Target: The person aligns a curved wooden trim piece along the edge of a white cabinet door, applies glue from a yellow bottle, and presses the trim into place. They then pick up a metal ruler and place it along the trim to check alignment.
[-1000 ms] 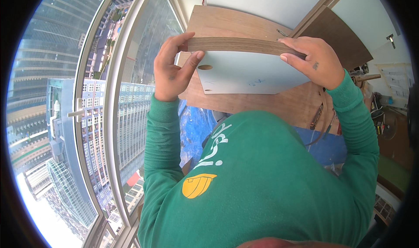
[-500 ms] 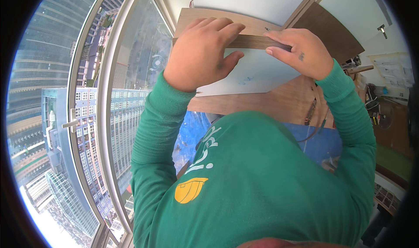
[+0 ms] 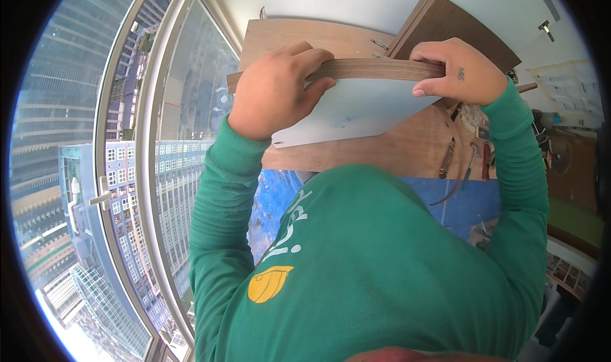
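Note:
A panel [image 3: 356, 106] with a white face and a brown wood-grain top edge [image 3: 375, 69] stands upright, slightly tilted, over the wooden worktop [image 3: 356, 161]. Faint blue handwriting marks the white face. My left hand [image 3: 270, 89] grips the panel near its left end, fingers over the wood-grain edge and thumb toward the white side. At the right end my right hand [image 3: 468, 74] clasps it, thumb on the near face and fingertips curled over the far side. The panel's back is hidden from view.
Tall windows [image 3: 184, 113] run along my left. Behind the panel lies a wooden board [image 3: 264, 36], with a darker brown board [image 3: 452, 31] leaning at the back right. A utility knife [image 3: 447, 158] and a hammer-like tool [image 3: 470, 164] lie right. Blue sheeting [image 3: 407, 196] covers the floor.
My right hand has shifted right and now wraps the panel's right end. The left hand has moved slightly left and down. More of the wood-grain edge shows between them.

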Demonstrator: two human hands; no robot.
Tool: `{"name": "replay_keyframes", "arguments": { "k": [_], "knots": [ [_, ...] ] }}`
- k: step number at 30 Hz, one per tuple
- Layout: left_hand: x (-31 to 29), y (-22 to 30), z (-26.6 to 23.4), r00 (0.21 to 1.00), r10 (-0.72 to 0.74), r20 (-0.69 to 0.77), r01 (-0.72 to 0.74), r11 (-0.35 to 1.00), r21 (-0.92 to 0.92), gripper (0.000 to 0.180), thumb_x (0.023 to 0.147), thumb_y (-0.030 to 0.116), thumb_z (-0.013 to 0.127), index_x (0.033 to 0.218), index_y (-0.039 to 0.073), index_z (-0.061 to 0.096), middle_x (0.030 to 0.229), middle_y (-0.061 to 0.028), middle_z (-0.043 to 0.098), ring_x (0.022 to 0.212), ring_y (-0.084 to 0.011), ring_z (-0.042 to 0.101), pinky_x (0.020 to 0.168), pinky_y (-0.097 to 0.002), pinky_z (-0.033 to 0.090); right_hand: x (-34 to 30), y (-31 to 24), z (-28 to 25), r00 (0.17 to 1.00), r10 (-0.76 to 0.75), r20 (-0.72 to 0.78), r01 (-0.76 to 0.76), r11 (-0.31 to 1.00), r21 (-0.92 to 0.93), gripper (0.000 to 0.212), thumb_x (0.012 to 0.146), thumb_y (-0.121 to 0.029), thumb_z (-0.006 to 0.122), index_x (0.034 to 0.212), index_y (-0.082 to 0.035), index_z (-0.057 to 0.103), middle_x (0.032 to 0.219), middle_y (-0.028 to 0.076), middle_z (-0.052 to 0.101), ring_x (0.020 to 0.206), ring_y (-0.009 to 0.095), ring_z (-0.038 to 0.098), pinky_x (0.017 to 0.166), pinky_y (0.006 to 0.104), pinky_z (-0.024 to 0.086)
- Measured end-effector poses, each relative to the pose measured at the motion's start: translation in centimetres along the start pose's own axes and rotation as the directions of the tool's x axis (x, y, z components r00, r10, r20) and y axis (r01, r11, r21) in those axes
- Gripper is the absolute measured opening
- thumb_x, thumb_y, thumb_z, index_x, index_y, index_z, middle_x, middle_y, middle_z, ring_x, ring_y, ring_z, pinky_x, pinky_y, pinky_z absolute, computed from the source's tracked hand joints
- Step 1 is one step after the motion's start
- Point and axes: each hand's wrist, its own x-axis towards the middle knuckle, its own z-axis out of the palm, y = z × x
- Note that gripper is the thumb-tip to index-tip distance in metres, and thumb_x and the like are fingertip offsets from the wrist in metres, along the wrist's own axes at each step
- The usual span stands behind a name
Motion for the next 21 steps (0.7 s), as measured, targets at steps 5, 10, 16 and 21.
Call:
{"name": "replay_keyframes", "arguments": {
  "k": [5, 10, 16, 21],
  "knots": [
    [0.0, 0.0, -0.2, 1.000, -0.020, 0.006, 0.020, 0.999, -0.028, 0.028, 0.087, 0.018, 0.081, 0.113, 0.008, 0.075, 0.088, -0.0078, 0.068, 0.076, -0.0307, 0.067, 0.066, -0.0426, 0.053, -2.0, 2.5, -2.0, 0.993, 0.081, 0.088, -0.079, 0.996, -0.030, 0.055, 0.085, -0.045, 0.083, 0.078, 0.000, 0.054, 0.069, 0.006, 0.038, 0.066, 0.017, 0.043, 0.062, 0.0355, 0.037],
    [0.1, 0.0, 0.0, 1.000, 0.009, -0.008, -0.009, 1.000, 0.014, 0.029, 0.087, 0.019, 0.081, 0.113, 0.009, 0.075, 0.087, -0.0071, 0.068, 0.074, -0.0294, 0.067, 0.065, -0.0411, 0.053, -3.3, 5.6, -1.4, 0.989, 0.146, 0.000, -0.140, 0.950, 0.278, 0.059, 0.092, -0.049, 0.077, 0.069, -0.004, 0.047, 0.067, 0.001, 0.031, 0.064, 0.013, 0.033, 0.058, 0.0355, 0.029],
    [0.0, 0.0, 0.1, 1.000, -0.019, 0.004, 0.018, 0.999, 0.031, 0.028, 0.087, 0.021, 0.082, 0.112, 0.010, 0.074, 0.090, -0.0061, 0.071, 0.071, -0.0281, 0.069, 0.063, -0.0394, 0.054, -3.0, 7.5, 1.0, 0.978, 0.116, -0.175, -0.081, 0.978, 0.194, 0.060, 0.094, -0.046, 0.076, 0.066, -0.005, 0.043, 0.066, -0.001, 0.031, 0.063, 0.012, 0.031, 0.056, 0.0349, 0.027],
    [0.0, 0.0, 0.2, 1.000, -0.006, -0.006, 0.006, 0.999, 0.036, 0.029, 0.086, 0.022, 0.083, 0.111, 0.011, 0.074, 0.091, -0.0060, 0.071, 0.072, -0.0275, 0.070, 0.063, -0.0384, 0.055, -2.7, 8.3, 2.3, 0.968, 0.104, -0.229, -0.066, 0.983, 0.169, 0.058, 0.093, -0.046, 0.077, 0.065, -0.005, 0.046, 0.065, -0.001, 0.033, 0.062, 0.012, 0.032, 0.055, 0.0346, 0.028]
  ]
}}
